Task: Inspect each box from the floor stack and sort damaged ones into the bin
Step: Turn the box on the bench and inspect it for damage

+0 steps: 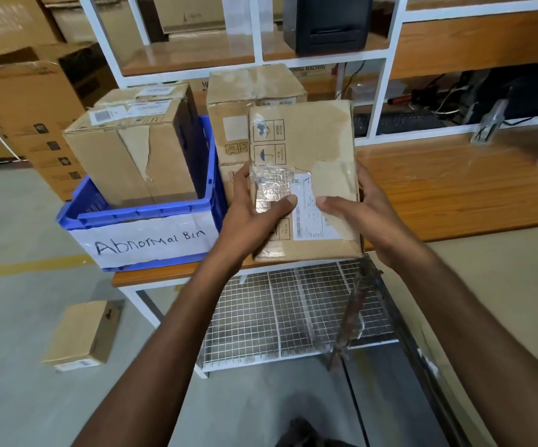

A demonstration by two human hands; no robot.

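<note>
Over the tabletop (454, 188) front edge, left hand (251, 217) & right hand (362, 216) clasp torn taped box (309, 140) w/ curled fingers; slick loose tape could let it slip.

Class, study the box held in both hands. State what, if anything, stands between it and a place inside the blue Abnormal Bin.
Nothing lies in the open space between the held box and the blue bin to its left. Inside, though, a large carton already fills most of the bin.

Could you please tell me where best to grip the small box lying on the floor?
Take the small box across its two long sides, coming down from above: it lies flat, broad face up, both long sides free.
</note>
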